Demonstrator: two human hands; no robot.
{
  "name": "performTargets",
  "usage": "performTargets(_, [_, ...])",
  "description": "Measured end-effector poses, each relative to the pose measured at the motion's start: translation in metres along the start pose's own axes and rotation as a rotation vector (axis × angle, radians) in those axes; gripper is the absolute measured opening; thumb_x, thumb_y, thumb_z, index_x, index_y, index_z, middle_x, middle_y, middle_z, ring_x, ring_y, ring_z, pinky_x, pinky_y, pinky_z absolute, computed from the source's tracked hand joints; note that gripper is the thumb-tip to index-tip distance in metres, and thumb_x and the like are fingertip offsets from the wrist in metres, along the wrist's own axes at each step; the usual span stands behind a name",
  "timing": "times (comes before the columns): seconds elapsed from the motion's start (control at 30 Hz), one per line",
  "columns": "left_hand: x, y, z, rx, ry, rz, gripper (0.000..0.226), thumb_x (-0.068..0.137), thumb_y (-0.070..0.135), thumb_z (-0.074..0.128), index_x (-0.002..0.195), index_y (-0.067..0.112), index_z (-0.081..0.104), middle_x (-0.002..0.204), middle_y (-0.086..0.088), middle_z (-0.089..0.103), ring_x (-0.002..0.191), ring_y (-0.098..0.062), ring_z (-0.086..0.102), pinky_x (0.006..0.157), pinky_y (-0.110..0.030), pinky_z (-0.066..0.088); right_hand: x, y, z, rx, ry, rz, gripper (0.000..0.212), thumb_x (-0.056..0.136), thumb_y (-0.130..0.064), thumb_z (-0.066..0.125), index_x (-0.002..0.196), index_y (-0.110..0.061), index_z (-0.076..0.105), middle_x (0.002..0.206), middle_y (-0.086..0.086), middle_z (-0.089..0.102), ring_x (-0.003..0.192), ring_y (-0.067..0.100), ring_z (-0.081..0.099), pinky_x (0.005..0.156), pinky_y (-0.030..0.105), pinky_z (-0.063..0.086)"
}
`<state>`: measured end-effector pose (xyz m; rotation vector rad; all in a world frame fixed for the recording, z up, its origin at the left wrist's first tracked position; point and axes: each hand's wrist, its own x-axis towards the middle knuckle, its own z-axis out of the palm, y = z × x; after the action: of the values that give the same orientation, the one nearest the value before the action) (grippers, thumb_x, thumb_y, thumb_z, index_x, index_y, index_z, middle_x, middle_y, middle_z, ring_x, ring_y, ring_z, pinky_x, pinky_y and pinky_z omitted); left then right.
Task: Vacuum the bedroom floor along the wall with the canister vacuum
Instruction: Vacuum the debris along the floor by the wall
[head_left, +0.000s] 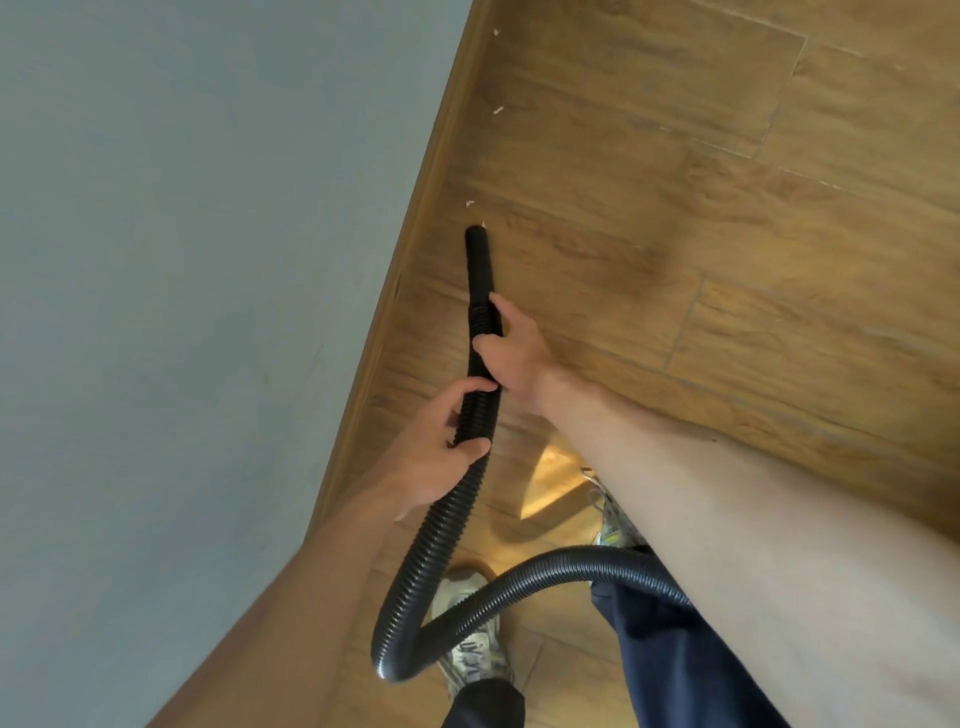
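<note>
A black ribbed vacuum hose (415, 571) loops up from the lower part of the view. Its smooth nozzle end (477, 249) points at the wooden floor (675, 234) close to the baseboard (415, 218). My right hand (511, 348) grips the hose just behind the nozzle. My left hand (441, 447) grips the ribbed part a little lower. Small white scraps (469, 203) lie on the floor right ahead of the nozzle tip, with more scraps (497, 110) farther along the wall. The canister is not in view.
A pale blue-grey wall (182, 260) fills the left side. My two feet in light sneakers (472, 639) stand on the floor below the hose loop. A bright patch of sunlight (550, 483) falls near my feet.
</note>
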<state>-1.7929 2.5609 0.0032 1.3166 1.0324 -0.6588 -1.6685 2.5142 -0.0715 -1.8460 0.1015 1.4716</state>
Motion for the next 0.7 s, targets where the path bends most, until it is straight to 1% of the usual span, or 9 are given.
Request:
performTargets(0.07, [0.006,0.013,0.011,0.033,-0.053,0.017,0.052,0.097,0.008,0.06,0.132,0.045,0.048,0.113,0.0,0.058,0.094,-0.023,0.067,0.071,-0.033,0.062,-0.002,0.0,-0.021,-0.013,0.068,0.02,0.065,0.093,-0.009,0.049,0.151,-0.035,0.034,0.148,-0.001,0.046,0.124,0.023,0.053,0.104,0.041,0.048])
performTargets(0.13, [0.01,0.024,0.023,0.08,-0.083,0.041,0.053,0.097,0.008,0.06,0.133,0.043,0.047,0.109,0.003,0.058,0.092,-0.024,0.067,0.075,-0.04,0.063,-0.004,0.002,-0.041,-0.017,0.119,0.048,0.062,0.096,-0.008,0.048,0.151,-0.034,0.035,0.146,0.0,0.049,0.122,0.023,0.054,0.103,0.04,0.049])
performTargets(0.23, [0.014,0.037,0.035,0.099,-0.095,0.07,0.052,0.097,0.009,0.058,0.135,0.042,0.046,0.103,0.01,0.056,0.088,-0.02,0.065,0.078,-0.04,0.062,-0.004,-0.001,-0.058,-0.008,0.127,0.063,0.061,0.098,-0.008,0.048,0.152,-0.034,0.035,0.144,0.0,0.05,0.12,0.022,0.055,0.102,0.039,0.049])
performTargets(0.33, [0.016,0.044,0.028,0.088,-0.079,0.057,0.051,0.098,0.01,0.058,0.135,0.043,0.045,0.104,0.009,0.056,0.094,-0.025,0.065,0.077,-0.043,0.062,0.002,-0.012,-0.056,-0.015,0.124,0.067,0.062,0.097,-0.007,0.048,0.152,-0.032,0.034,0.145,0.001,0.049,0.122,0.023,0.054,0.103,0.04,0.049])
performTargets(0.43, [0.02,0.047,0.008,0.056,-0.033,0.055,0.052,0.098,0.011,0.058,0.135,0.044,0.045,0.108,0.006,0.056,0.093,-0.021,0.065,0.069,-0.035,0.062,0.016,-0.031,-0.042,-0.016,0.049,0.043,0.067,0.094,-0.006,0.05,0.153,-0.032,0.033,0.146,0.003,0.048,0.121,0.026,0.055,0.099,0.044,0.052])
performTargets(0.53, [0.022,0.047,-0.011,-0.023,0.021,0.034,0.053,0.097,0.011,0.059,0.135,0.045,0.045,0.112,0.002,0.058,0.094,-0.018,0.066,0.063,-0.026,0.058,0.028,-0.051,-0.026,-0.044,-0.042,0.016,0.068,0.093,-0.006,0.049,0.154,-0.031,0.03,0.138,0.003,0.052,0.109,0.024,0.06,0.086,0.041,0.057])
performTargets(0.57, [0.022,0.045,-0.015,-0.047,0.039,0.026,0.053,0.097,0.011,0.059,0.135,0.046,0.046,0.112,0.001,0.058,0.094,-0.018,0.066,0.064,-0.026,0.058,0.031,-0.055,-0.021,-0.071,-0.047,0.005,0.068,0.093,-0.007,0.049,0.154,-0.031,0.029,0.138,0.002,0.052,0.109,0.024,0.06,0.087,0.042,0.057])
performTargets(0.63, [0.017,0.038,-0.016,-0.074,0.056,0.009,0.053,0.097,0.011,0.06,0.132,0.048,0.048,0.112,-0.001,0.059,0.094,-0.019,0.067,0.065,-0.027,0.058,0.03,-0.054,-0.011,-0.124,-0.046,-0.011,0.069,0.092,-0.009,0.049,0.154,-0.031,0.029,0.141,0.003,0.051,0.114,0.024,0.058,0.095,0.044,0.054])
performTargets(0.7, [0.009,0.026,-0.01,-0.076,0.047,-0.01,0.053,0.096,0.01,0.061,0.13,0.049,0.049,0.113,-0.001,0.059,0.096,-0.019,0.067,0.066,-0.028,0.058,0.019,-0.042,-0.005,-0.154,-0.064,-0.013,0.07,0.092,-0.008,0.05,0.155,-0.028,0.027,0.142,0.003,0.05,0.115,0.022,0.058,0.099,0.042,0.051])
